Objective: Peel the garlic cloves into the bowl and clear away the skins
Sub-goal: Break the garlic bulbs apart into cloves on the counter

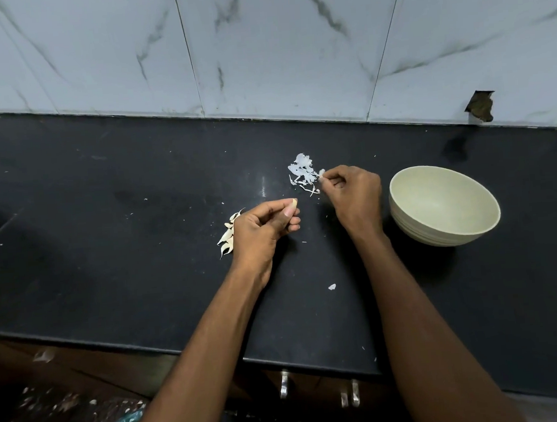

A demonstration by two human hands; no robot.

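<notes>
While peeling runs: grips low over the table (144, 286), forearms reaching in from the near edge
Stray flake (332, 287): alone on the table between the forearms
Left hand (261, 226): fingers curled, pinching a garlic clove (293, 203) at the fingertips, long axis pointing up-right toward the other hand
Unpeeled cloves (227, 237): heaped just left of that hand, touching it
Bowl (446, 228): right of both hands, nearer the right; looks empty
Right hand (355, 192): fingers curled, pinching a scrap of skin (321, 173) at the edge of the pile
Skin pile (302, 173): farthest back, just left of the right hand
</notes>
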